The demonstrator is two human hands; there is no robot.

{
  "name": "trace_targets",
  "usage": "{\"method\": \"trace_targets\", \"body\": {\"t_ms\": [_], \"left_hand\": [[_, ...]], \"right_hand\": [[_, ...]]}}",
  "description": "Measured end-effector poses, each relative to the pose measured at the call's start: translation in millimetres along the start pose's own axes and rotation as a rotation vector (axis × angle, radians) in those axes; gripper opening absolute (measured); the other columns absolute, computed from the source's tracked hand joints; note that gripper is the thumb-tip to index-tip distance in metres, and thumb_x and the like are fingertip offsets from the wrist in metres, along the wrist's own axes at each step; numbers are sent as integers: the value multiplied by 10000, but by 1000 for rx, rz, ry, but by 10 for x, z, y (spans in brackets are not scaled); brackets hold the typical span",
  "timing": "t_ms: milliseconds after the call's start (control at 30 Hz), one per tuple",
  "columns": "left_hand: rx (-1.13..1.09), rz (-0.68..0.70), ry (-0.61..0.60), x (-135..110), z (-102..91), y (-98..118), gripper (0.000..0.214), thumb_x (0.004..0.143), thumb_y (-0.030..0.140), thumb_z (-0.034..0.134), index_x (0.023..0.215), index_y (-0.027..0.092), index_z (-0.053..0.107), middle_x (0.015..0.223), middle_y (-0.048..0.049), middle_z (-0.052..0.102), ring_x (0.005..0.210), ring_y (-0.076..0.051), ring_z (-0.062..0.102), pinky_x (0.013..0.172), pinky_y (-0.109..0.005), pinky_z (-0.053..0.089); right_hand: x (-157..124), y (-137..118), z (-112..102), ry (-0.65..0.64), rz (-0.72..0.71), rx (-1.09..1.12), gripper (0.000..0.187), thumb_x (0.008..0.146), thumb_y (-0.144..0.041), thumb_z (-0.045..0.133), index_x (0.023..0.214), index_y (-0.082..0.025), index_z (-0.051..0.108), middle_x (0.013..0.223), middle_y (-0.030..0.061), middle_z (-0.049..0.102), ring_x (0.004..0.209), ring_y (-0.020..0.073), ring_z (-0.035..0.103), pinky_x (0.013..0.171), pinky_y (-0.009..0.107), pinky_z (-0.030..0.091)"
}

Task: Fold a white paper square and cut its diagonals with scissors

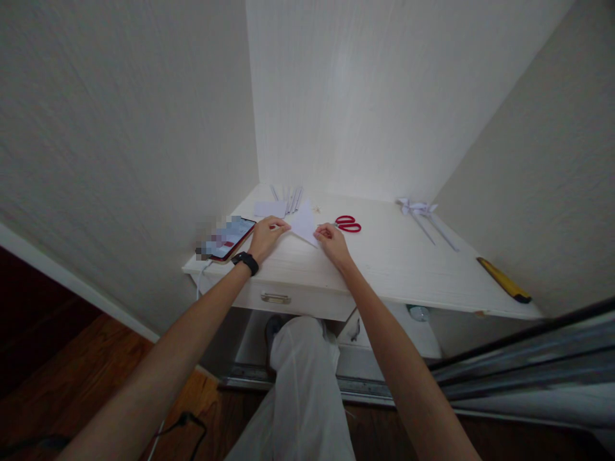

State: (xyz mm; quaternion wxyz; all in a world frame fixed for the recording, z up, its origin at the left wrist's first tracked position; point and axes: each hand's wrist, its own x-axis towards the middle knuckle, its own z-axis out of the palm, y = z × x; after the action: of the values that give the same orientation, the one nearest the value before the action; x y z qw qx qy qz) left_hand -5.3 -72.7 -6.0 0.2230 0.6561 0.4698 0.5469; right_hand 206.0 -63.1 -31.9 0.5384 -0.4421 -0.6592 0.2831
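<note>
White paper triangle (303,221) held between hands, on or just above white desk (384,262). Left corner pinched by left hand (267,238), right corner by right hand (333,243). Near edge slanted toward body at right; both hands equally near.

The paper (303,221) is white, tinged lilac; the scissors (346,223) have red handles. The desk (384,262) is white, faintly grained. At right, the long tool (502,280) is yellow and black.
</note>
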Motion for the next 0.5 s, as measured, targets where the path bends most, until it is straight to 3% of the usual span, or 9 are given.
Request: {"method": "trace_targets", "body": {"t_ms": [500], "left_hand": [[13,-15,-41,-13,20,3,103,708,293,697,700,190,689,874,-59,723,887,-218,633,844,-346,455]], "right_hand": [[-15,-45,-5,6,0,5,146,707,-336,628,764,-207,588,733,-15,592,695,150,524,726,293,425]]}}
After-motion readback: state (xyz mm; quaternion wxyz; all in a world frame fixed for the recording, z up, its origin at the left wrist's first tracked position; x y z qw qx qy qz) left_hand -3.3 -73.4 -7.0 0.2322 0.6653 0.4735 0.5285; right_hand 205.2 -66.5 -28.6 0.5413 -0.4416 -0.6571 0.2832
